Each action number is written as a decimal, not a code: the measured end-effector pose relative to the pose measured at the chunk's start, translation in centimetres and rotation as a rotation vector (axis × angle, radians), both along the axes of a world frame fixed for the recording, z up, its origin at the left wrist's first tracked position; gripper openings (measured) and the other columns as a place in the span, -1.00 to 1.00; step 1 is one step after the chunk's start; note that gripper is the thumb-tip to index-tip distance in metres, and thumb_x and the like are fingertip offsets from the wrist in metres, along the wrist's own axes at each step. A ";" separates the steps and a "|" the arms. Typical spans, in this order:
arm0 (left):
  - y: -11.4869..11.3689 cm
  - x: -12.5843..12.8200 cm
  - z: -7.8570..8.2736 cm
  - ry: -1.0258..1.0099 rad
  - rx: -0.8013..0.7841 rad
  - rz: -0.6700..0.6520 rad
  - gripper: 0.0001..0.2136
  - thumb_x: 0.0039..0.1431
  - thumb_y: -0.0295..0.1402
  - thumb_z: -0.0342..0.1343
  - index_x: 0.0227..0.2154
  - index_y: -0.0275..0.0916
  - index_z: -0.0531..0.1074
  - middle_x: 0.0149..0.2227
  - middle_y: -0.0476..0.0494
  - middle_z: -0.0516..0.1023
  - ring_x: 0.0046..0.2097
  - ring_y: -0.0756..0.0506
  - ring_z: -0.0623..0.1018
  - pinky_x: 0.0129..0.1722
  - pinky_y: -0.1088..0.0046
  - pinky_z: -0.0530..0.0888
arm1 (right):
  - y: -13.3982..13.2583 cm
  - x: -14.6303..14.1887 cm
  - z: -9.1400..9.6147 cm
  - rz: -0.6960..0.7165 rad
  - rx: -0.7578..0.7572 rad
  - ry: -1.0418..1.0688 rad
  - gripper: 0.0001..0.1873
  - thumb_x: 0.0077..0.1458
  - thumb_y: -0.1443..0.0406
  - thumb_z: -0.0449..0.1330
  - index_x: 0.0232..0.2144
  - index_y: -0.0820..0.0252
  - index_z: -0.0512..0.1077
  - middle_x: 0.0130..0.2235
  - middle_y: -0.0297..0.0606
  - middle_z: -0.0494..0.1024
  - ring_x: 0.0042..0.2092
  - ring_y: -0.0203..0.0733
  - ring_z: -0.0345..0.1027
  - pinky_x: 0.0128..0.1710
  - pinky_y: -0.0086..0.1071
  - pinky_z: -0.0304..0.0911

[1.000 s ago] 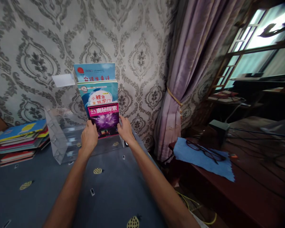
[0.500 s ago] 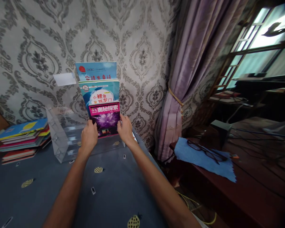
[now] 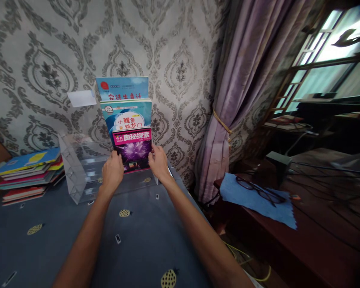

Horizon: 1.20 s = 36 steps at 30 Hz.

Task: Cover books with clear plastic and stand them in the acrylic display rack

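My left hand (image 3: 113,171) and my right hand (image 3: 159,162) grip the two side edges of a book with a purple burst and a pink title band (image 3: 134,150). It leans upright in a clear acrylic display rack (image 3: 73,176), in front of a teal-blue book (image 3: 127,114). Behind that one, higher up, stands a light-blue book (image 3: 124,86) with red lettering. The lower parts of both rear books are hidden. The rack's left tiers hold no books, and its right end is partly covered by my right hand.
A stack of colourful books (image 3: 30,172) lies left of the rack on the blue pineapple-print tablecloth (image 3: 138,256). To the right, eyeglasses (image 3: 261,191) rest on a blue cloth (image 3: 246,204) on a dark red table (image 3: 288,248) with cables. A tied purple curtain (image 3: 217,160) hangs between.
Almost nothing differs; the view has shifted very slightly. Both hands stay at the sides of the front book.
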<state>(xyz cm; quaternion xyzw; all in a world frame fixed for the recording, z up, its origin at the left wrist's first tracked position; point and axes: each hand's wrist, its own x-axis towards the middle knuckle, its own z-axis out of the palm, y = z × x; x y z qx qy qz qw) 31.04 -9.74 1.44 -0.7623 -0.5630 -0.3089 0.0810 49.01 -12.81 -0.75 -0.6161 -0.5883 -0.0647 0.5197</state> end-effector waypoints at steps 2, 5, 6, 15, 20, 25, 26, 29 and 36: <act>-0.3 -0.1 0.1 0.014 -0.008 0.000 -0.74 0.41 -0.36 -0.22 -0.10 -0.29 0.37 -0.19 -0.35 0.60 -0.20 -0.27 0.62 -0.25 0.28 0.45 | -0.1 0.1 0.1 0.012 0.012 0.012 -0.59 0.21 0.38 -0.01 0.06 0.31 0.43 -0.17 -0.05 0.44 -0.07 -0.01 0.35 0.05 -0.13 0.31; -0.6 -0.1 0.3 0.036 -0.028 0.006 -0.74 0.42 -0.36 -0.23 -0.07 -0.29 0.35 -0.14 -0.37 0.59 -0.18 -0.29 0.62 -0.28 0.28 0.44 | -0.2 0.1 0.1 0.013 0.024 0.018 -0.58 0.20 0.38 0.00 0.07 0.28 0.43 -0.16 -0.06 0.45 -0.07 -0.02 0.35 0.05 -0.13 0.31; -0.7 0.0 0.3 0.043 -0.036 0.009 -0.74 0.42 -0.36 -0.23 -0.07 -0.30 0.35 -0.13 -0.38 0.59 -0.18 -0.30 0.62 -0.28 0.27 0.44 | -0.3 0.1 0.2 0.012 0.022 0.018 -0.58 0.19 0.38 0.01 0.07 0.29 0.43 -0.16 -0.05 0.45 -0.07 -0.01 0.35 0.05 -0.12 0.31; -1.1 0.3 0.8 0.076 -0.080 0.028 -0.74 0.43 -0.37 -0.21 -0.02 -0.32 0.33 -0.07 -0.41 0.58 -0.15 -0.32 0.63 -0.28 0.26 0.46 | -0.3 0.6 0.2 0.018 0.027 0.017 -0.56 0.20 0.38 0.01 0.10 0.28 0.42 -0.14 -0.05 0.46 -0.08 -0.01 0.37 0.04 -0.12 0.32; -1.0 0.4 0.8 0.087 -0.105 0.042 -0.74 0.44 -0.36 -0.21 0.00 -0.32 0.32 -0.12 -0.37 0.60 -0.17 -0.28 0.64 -0.26 0.29 0.45 | -0.2 0.6 0.1 0.023 0.024 0.024 -0.56 0.21 0.36 0.02 0.10 0.30 0.42 -0.13 -0.03 0.46 -0.06 0.00 0.37 0.05 -0.11 0.32; -0.8 0.3 0.7 0.073 -0.106 0.034 -0.73 0.44 -0.36 -0.21 0.01 -0.32 0.33 -0.13 -0.37 0.61 -0.15 -0.28 0.64 -0.24 0.30 0.44 | -0.1 0.7 0.2 0.023 0.019 0.026 -0.54 0.20 0.36 0.02 0.11 0.35 0.42 -0.14 -0.02 0.45 -0.09 0.00 0.39 0.05 -0.10 0.33; -0.8 0.3 0.7 0.070 -0.109 0.035 -0.73 0.44 -0.36 -0.21 0.01 -0.32 0.33 -0.12 -0.37 0.61 -0.15 -0.28 0.64 -0.24 0.30 0.45 | -0.1 0.7 0.1 0.028 0.027 0.028 -0.54 0.20 0.36 0.02 0.11 0.33 0.42 -0.14 -0.03 0.45 -0.09 0.00 0.40 0.05 -0.10 0.33; -0.9 0.3 0.7 0.060 -0.120 0.042 -0.71 0.44 -0.33 -0.22 0.04 -0.31 0.32 -0.12 -0.37 0.61 -0.15 -0.29 0.64 -0.24 0.27 0.45 | -0.1 0.9 0.0 0.041 0.050 0.035 -0.56 0.19 0.37 0.02 0.09 0.26 0.44 -0.16 -0.08 0.45 -0.10 -0.01 0.40 0.03 -0.11 0.35; -0.8 0.2 0.6 0.053 -0.140 0.056 -0.69 0.45 -0.30 -0.23 0.06 -0.30 0.31 -0.12 -0.38 0.61 -0.15 -0.30 0.64 -0.23 0.25 0.47 | -0.1 1.0 0.0 0.055 0.049 0.041 -0.55 0.18 0.37 0.02 0.09 0.31 0.44 -0.17 -0.05 0.45 -0.11 0.00 0.41 -0.01 -0.10 0.37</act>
